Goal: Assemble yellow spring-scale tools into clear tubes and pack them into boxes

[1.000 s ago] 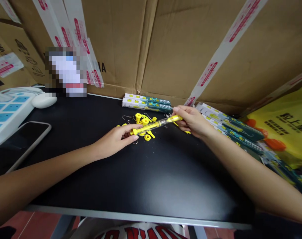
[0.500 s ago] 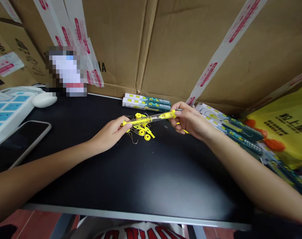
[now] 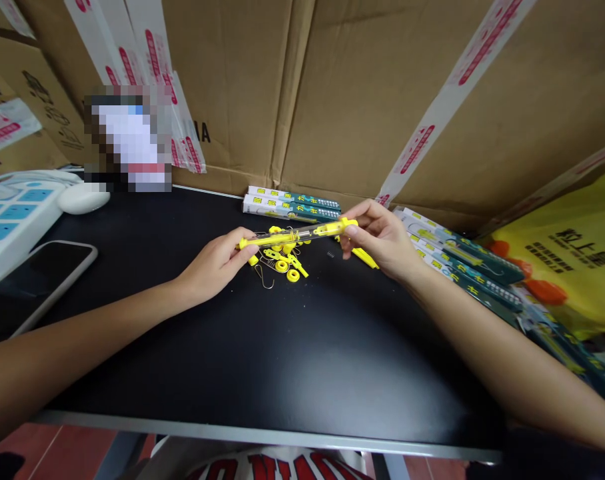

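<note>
Between my two hands is a spring scale (image 3: 310, 234), a clear tube with yellow parts inside. My left hand (image 3: 217, 265) pinches its yellow left end between thumb and fingers. At the other end, my right hand (image 3: 380, 237) grips the yellow cap with thumb and fingertips. The tube tilts slightly up to the right, above a small pile of parts. That pile has yellow rings (image 3: 293, 275), yellow plastic pieces and a bent wire hook (image 3: 265, 279). A small spring (image 3: 331, 254) lies to its right, and a yellow strip (image 3: 366, 258) rests below my right hand.
Printed spring scale boxes (image 3: 290, 205) lie at the table's back, with more boxes (image 3: 462, 257) along the right. On the left are a phone (image 3: 37, 283), a power strip (image 3: 20, 223) and a white mouse-like object (image 3: 84, 199). Large cartons (image 3: 222, 80) stand behind; a yellow bag (image 3: 572, 253) is right.
My right fingers have shifted on the cap, and more of the yellow end shows. The spring scale has moved slightly left in view. Both hands keep hold of it.
</note>
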Available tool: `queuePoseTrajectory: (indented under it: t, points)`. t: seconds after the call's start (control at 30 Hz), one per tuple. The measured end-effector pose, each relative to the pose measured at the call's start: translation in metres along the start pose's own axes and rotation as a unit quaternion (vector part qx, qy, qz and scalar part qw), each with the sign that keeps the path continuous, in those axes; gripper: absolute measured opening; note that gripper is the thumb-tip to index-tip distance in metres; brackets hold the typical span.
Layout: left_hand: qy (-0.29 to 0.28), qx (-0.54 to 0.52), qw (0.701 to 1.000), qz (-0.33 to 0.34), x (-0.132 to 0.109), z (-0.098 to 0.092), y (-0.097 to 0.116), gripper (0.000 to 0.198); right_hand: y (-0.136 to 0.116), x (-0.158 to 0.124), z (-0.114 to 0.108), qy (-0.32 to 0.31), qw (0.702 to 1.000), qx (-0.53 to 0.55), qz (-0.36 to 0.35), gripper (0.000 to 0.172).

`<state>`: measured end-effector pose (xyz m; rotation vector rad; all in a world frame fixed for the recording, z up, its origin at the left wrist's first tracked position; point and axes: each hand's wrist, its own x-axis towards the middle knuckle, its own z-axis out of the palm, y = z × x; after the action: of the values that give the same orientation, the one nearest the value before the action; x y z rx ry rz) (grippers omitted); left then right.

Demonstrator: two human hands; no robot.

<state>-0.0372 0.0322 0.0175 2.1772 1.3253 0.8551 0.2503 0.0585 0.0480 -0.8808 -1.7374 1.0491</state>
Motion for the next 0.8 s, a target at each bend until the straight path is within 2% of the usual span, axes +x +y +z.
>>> queuePoseTrajectory:
  t: [0.27,0.53,0.8]
  points:
    - [0.002,0.005,1.0,-0.002,-0.0004,-0.0003,0.0015,0.028,-0.0022,-0.0016,0.0009,0.001,1.0,-0.005,-0.012,0.031]
    - [0.005,0.006,1.0,-0.001,0.0004,0.0001,-0.0022,0.029,-0.0047,-0.0006,-0.0001,0.021,0.997,-0.058,-0.034,0.033]
    - [0.007,0.001,1.0,-0.003,0.0011,0.0011,-0.0036,0.029,-0.0035,-0.0023,0.0005,-0.004,0.997,-0.065,-0.036,0.033]
